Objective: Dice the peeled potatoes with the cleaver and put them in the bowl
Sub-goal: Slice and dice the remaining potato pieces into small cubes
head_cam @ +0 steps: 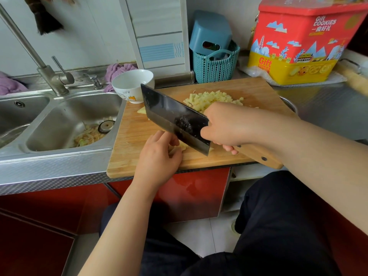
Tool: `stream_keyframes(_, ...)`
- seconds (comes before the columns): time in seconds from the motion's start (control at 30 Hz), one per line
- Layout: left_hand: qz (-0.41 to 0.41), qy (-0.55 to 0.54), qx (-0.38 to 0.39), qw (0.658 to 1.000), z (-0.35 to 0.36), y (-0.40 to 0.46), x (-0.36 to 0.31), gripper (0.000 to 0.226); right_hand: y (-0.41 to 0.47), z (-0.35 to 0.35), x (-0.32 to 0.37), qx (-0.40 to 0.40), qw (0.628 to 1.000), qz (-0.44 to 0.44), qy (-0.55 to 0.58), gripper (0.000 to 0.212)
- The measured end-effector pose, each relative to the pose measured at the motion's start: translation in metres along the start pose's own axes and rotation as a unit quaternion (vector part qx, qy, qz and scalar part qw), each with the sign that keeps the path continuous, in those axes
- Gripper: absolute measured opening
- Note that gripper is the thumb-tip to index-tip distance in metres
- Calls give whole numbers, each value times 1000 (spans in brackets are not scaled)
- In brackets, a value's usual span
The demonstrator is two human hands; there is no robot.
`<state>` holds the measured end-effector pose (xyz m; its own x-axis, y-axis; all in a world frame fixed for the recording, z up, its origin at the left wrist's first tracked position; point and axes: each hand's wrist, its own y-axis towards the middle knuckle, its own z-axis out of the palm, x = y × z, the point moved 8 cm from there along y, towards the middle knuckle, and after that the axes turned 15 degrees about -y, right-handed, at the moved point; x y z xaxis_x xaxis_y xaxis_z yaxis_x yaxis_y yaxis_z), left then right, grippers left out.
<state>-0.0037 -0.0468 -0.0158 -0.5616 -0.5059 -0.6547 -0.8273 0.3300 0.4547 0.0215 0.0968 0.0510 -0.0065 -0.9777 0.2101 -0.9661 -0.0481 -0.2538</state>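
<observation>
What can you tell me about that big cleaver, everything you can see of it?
The cleaver has a broad, dark rectangular blade, apparently metal, with a paler ground band along its cutting edge and a light wooden handle with dark rivets. The right hand grips it where blade meets handle. It tilts, far corner raised, near corner down by potato pieces that the left hand holds on the wooden cutting board.

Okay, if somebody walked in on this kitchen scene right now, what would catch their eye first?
Probably the big dark cleaver, gripped by the right hand and angled over the wooden cutting board, while the left hand holds potato pieces beside the blade. Behind it lies a pile of diced potato. The bright red and yellow cookie tin at the back right also stands out.
</observation>
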Motion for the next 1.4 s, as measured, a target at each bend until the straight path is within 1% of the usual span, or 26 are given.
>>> stream_keyframes(0.17, -13, -9, 4, 1000, -1, 2, 3, 18, 4, 8, 10, 19, 998, -4, -53, 24)
stream_keyframes(0.3, -27, -7, 17, 999, 1, 2, 7, 19, 9, 19, 15, 52, 997, 4, -64, 19)
stream_keyframes(0.37, -28, -3, 15, 1000, 1, 1, 6, 20, 13, 21, 18, 49, 996, 8, -69, 23)
stream_keyframes(0.43, -24, 0, 13, 1000, 0, 1, 4, 21, 17, 19, 20, 35, 998, 9, -57, 22)
stream_keyframes(0.47, -22, 2, 13, 1000, 0, 0, 2, 19, 19, 17, 20, 27, 999, 10, -44, 20)
stream_keyframes(0.53, -22, 8, 11, 1000, -1, -1, 1, 12, 22, 13, 18, 14, 1000, 10, -18, 25)
stream_keyframes(0.6, -28, 6, -1, 1000, -7, -5, 3, 6, 21, 9, 13, 9, 1000, 11, 8, 24)
stream_keyframes(0.77, -25, 8, 8, 1000, -18, -14, 8, 11, 12, 3, 8, -3, 1000, 6, -12, 32)
stream_keyframes(0.93, -35, 26, 31, 999, -16, -8, 8, 9, 9, 11, 17, 19, 999, -13, -31, 30)
stream_keyframes(1.0, -37, 32, 37, 998, -15, -6, 8, 11, 10, 13, 20, 26, 998, -20, -47, 26)
stream_keyframes(1.13, -39, 46, 45, 997, -15, -3, 7, 6, 13, 18, 27, 47, 996, -22, -67, 18)
stream_keyframes(1.2, -37, 47, 46, 997, -14, -2, 7, 4, 17, 21, 30, 50, 996, -19, -71, 21)
stream_keyframes(1.3, -46, 47, 42, 997, -14, -2, 7, 4, 24, 23, 30, 36, 998, -6, -55, 29)
stream_keyframes(1.4, -59, 50, 24, 997, -16, -6, 8, 7, 28, 18, 21, 22, 1000, 2, 6, 27)
